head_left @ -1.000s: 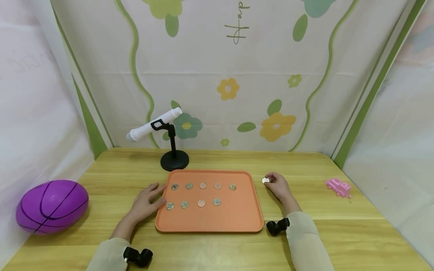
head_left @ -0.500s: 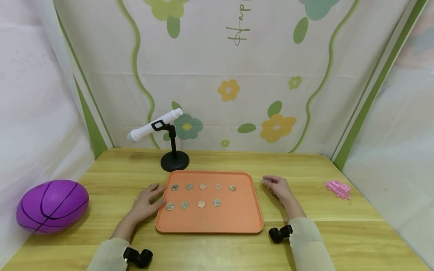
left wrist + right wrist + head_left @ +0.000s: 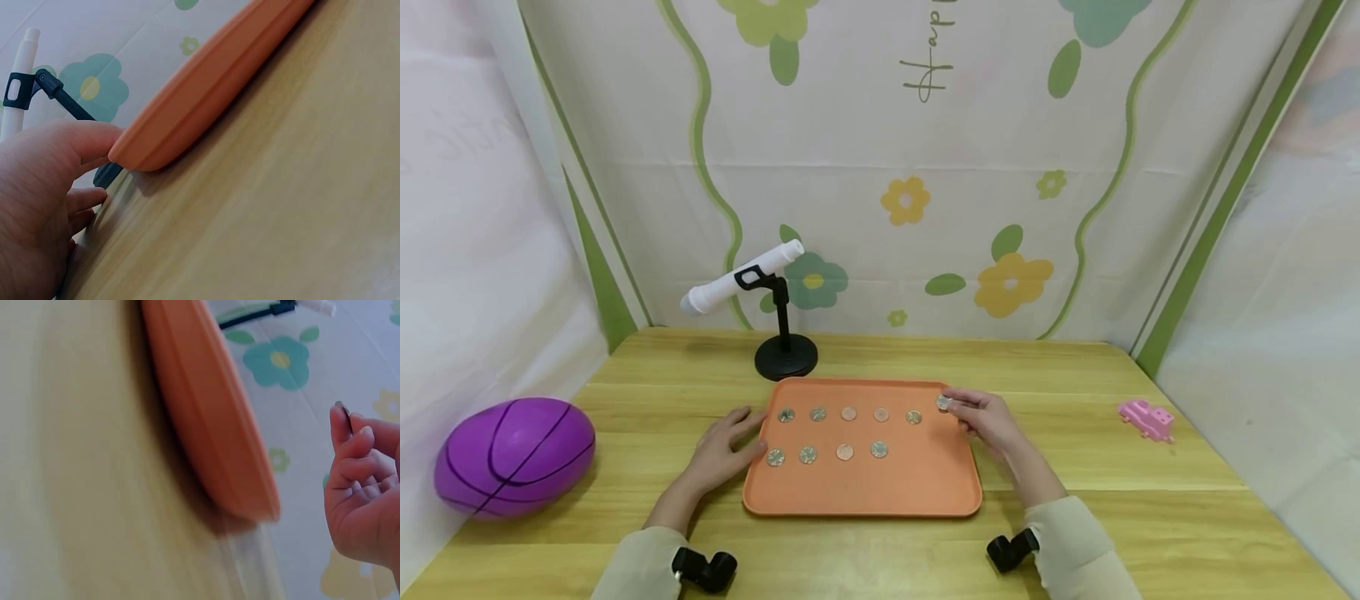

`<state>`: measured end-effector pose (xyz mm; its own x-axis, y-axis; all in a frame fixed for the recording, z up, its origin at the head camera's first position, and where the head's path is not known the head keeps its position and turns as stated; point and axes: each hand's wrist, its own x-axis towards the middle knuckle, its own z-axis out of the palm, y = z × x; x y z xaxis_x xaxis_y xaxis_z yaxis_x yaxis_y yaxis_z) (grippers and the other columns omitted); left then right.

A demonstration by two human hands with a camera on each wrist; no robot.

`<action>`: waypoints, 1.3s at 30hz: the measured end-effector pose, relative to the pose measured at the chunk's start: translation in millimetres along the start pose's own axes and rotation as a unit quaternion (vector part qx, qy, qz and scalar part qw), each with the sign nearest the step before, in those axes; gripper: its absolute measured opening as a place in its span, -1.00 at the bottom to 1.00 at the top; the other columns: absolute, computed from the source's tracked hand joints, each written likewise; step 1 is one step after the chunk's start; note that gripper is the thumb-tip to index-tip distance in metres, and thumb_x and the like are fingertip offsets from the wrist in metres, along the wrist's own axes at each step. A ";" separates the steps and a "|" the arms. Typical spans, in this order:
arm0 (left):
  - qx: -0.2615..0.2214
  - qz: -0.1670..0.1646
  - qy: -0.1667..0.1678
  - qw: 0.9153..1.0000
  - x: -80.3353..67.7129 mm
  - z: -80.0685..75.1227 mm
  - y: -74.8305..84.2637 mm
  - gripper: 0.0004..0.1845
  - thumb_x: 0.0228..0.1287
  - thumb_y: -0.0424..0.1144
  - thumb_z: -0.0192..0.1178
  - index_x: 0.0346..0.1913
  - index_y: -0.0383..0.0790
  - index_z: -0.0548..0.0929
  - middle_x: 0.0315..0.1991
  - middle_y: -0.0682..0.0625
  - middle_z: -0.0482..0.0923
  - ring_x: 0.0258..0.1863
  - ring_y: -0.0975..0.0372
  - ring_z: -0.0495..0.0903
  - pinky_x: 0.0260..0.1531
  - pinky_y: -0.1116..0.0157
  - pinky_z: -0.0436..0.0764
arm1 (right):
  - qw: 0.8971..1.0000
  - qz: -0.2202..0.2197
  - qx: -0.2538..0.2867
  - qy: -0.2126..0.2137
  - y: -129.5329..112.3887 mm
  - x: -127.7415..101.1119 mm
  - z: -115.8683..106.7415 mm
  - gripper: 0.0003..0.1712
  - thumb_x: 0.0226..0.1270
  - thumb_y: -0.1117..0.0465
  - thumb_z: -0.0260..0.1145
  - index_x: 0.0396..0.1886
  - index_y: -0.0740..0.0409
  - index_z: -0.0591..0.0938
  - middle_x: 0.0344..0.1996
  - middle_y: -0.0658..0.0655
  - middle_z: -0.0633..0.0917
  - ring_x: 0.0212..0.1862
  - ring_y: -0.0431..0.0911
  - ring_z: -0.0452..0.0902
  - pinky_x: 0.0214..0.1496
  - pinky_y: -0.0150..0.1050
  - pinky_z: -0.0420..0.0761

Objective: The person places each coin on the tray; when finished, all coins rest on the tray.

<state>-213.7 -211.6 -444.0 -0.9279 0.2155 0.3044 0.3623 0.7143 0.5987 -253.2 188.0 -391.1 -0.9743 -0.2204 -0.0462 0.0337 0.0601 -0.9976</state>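
An orange tray (image 3: 917, 487) lies on the wooden table with two rows of coins (image 3: 848, 413) in it. My right hand (image 3: 981, 415) pinches a silver coin (image 3: 943, 402) over the tray's far right corner, just right of the upper row. The right wrist view shows the same coin (image 3: 343, 416) edge-on at my fingertips, beside the tray's rim (image 3: 206, 419). My left hand (image 3: 724, 446) rests flat on the table, fingers touching the tray's left edge (image 3: 187, 112).
A purple ball (image 3: 514, 456) sits at the table's left edge. A white tube on a black stand (image 3: 782, 333) is behind the tray. A small pink toy (image 3: 1146, 417) lies at the right. Fabric walls surround the table.
My right hand has carried the coin leftward from the table beside the tray to over the tray's far right corner. The left hand has stayed put.
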 end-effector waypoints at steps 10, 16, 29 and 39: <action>0.000 -0.005 -0.004 1.000 1.2 -0.3 -0.3 -0.45 0.13 -0.08 0.11 0.16 -0.27 0.37 0.15 -0.37 0.15 0.12 -0.24 0.05 -0.03 -0.20 -0.04 | 0.992 0.070 0.079 0.064 13.2 -14.6 41.9 -0.57 0.09 0.36 0.22 0.00 0.42 0.46 -0.45 0.14 0.63 -0.69 -0.26 0.31 -0.69 -0.45 0.27; 0.000 -0.004 -0.003 1.000 1.3 -0.8 0.3 -0.46 0.13 -0.09 0.11 0.15 -0.28 0.38 0.15 -0.38 0.15 0.12 -0.24 0.05 -0.03 -0.21 -0.04 | 0.988 0.100 0.071 0.098 23.2 -17.3 53.1 -0.63 0.07 0.39 0.23 -0.07 0.41 0.51 -0.47 0.14 0.63 -0.70 -0.27 0.33 -0.71 -0.48 0.29; -0.002 -0.007 -0.005 1.000 0.5 -0.4 -1.4 -0.46 0.13 -0.09 0.11 0.16 -0.27 0.37 0.16 -0.38 0.14 0.13 -0.24 0.03 -0.03 -0.20 -0.05 | 0.992 0.078 0.010 0.096 31.4 -22.9 60.1 -0.69 0.09 0.45 0.17 -0.13 0.50 0.49 -0.53 0.18 0.63 -0.75 -0.26 0.34 -0.75 -0.48 0.30; -0.001 -0.010 -0.008 1.000 1.0 -1.7 1.0 -0.46 0.13 -0.08 0.11 0.16 -0.25 0.38 0.16 -0.37 0.14 0.13 -0.24 0.04 -0.03 -0.20 -0.03 | 0.993 0.064 -0.034 0.089 31.8 -23.7 60.0 -0.70 0.09 0.42 0.18 -0.15 0.48 0.50 -0.60 0.16 0.61 -0.76 -0.25 0.35 -0.75 -0.46 0.30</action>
<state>-214.1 -211.8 -441.8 -0.9359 0.2119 0.2813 0.3444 0.7173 0.6057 -215.6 136.7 -424.8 -0.9872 -0.0322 -0.1564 0.1503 0.1444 -0.9780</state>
